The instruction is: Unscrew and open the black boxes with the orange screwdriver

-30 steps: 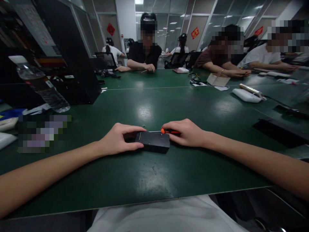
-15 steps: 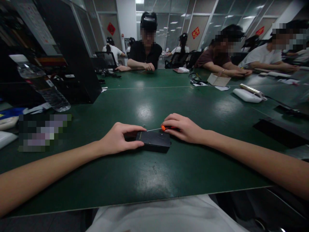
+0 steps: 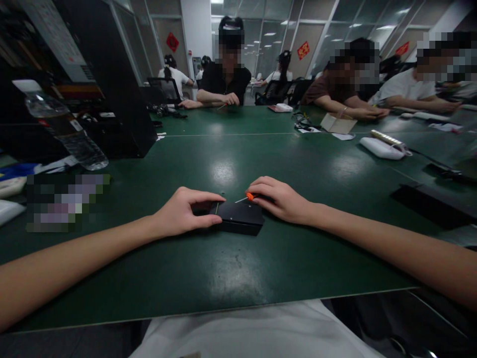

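Note:
A small black box [image 3: 240,219] lies flat on the green table [image 3: 171,278] in front of me. My left hand [image 3: 182,211] grips its left end, thumb on the near side and fingers on the far side. My right hand [image 3: 279,199] is closed around the orange and black handle of a screwdriver [image 3: 250,197]. The thin metal shaft points left over the far part of the box's top; whether its tip touches the surface I cannot tell. Small bright dots, perhaps screws, show on the lid.
A plastic water bottle [image 3: 65,127] leans at the left beside a black cabinet [image 3: 128,99]. Across the table sits a person in black [image 3: 227,82]. A small open carton [image 3: 338,123], a white pouch [image 3: 382,148] and a dark flat object [image 3: 434,204] lie to the right.
The screwdriver has shifted slightly; its tip has come away from the box's far left corner towards the middle of the top. My left hand and the box have stayed nearly still.

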`<state>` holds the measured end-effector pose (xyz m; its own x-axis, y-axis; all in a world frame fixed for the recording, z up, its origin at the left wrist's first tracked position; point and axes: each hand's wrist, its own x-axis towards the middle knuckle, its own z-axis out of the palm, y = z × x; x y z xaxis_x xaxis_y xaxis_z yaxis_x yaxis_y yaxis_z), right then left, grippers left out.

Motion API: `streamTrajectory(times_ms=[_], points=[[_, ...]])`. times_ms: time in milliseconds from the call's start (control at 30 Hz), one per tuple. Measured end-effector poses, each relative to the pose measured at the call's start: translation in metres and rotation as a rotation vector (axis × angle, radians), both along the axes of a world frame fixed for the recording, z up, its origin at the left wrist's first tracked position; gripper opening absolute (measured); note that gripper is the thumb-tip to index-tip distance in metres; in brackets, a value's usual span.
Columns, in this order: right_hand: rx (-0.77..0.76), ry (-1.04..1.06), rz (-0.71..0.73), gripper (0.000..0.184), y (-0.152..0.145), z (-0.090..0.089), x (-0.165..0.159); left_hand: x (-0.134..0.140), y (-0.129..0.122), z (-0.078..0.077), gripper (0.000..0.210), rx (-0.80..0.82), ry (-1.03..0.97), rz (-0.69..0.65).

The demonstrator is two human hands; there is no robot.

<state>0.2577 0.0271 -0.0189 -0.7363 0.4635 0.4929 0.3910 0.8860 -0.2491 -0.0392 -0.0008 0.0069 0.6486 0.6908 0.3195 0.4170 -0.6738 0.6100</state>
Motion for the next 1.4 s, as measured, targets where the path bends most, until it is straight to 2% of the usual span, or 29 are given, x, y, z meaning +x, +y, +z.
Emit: streamTrajectory(times_ms=[200, 867, 1400], points=[[-0.039, -0.033, -0.006, 0.022, 0.0014, -0.0012, 0.0019, 0.0, -0.0002, 0.0, 0.04, 0.015, -0.017, -0.008], [0.006, -0.045, -0.029, 0.024, -0.0007, -0.0018, 0.0046, -0.0006, -0.0012, 0.0002, 0.04, 0.046, 0.002, 0.012], [0.016, -0.049, 0.041, 0.023, -0.0062, -0.0007, 0.0026, -0.0006, -0.0008, 0.0, 0.041, 0.022, -0.032, 0.003]])
